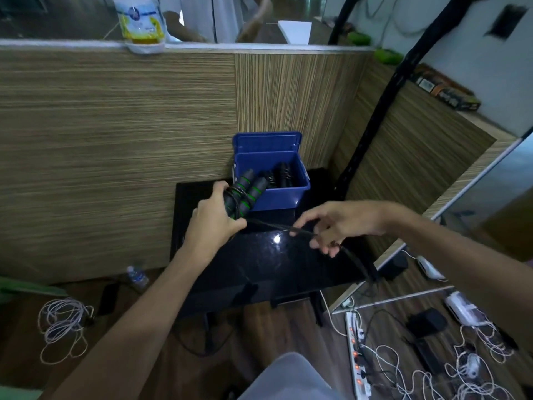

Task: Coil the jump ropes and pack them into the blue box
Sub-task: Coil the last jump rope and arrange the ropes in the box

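So the left hand (pixel 212 219) grips two black green-ringed jump rope handles (pixel 243 194) beside the open blue plastic box (pixel 284 194), while the right hand (pixel 336 226) pinches the thin black cord (pixel 300 231).

Bare forearms; perhaps grey trousers.

The left hand (pixel 215 219) hides the handles' (pixel 245 194) lower ends, the rope's (pixel 357 262) far end blurs past the table (pixel 259 269) edge, and the box's (pixel 284 194) dark contents are indistinct.
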